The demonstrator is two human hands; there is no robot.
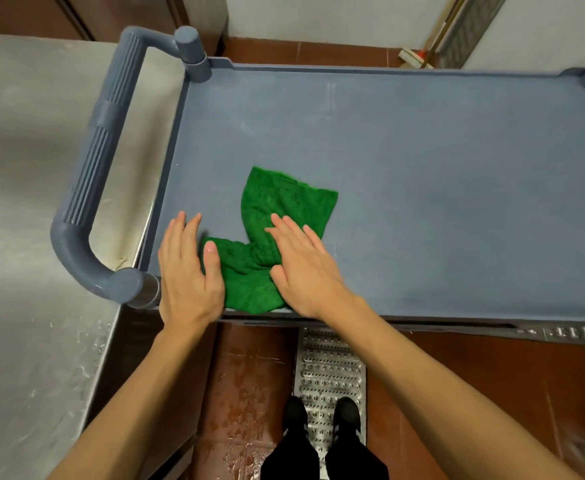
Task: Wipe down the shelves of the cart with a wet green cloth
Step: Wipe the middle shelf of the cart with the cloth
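Head view: looking straight down on the cart's top shelf (pixel 422 161), with the person standing at its long side, near the handle (pixel 100 150) end.
Cloth: the green cloth (pixel 284 209) lies rumpled in a rough L shape in the near left corner of the top shelf, right by the front rim.
Left hand: the left hand (pixel 187 271) is flat with straight fingers, resting on the shelf just beside the cloth, thumb touching its edge. It isn't gripping anything.
Right hand: the right hand (pixel 301 268) is spread flat on top of the cloth and pressing it down, nothing pinched.
Done so far: honestly hard to say. There's no clear wet trail, just a few faint smudges further along. To me the wipe looks barely started, here in this corner.
Left to do: I'd guess most of the top shelf out to the right, plus any lower shelves, which are hidden under this one.
Around: a steel surface (pixel 24 202) to the left and a floor grate (pixel 329 368) under the feet.
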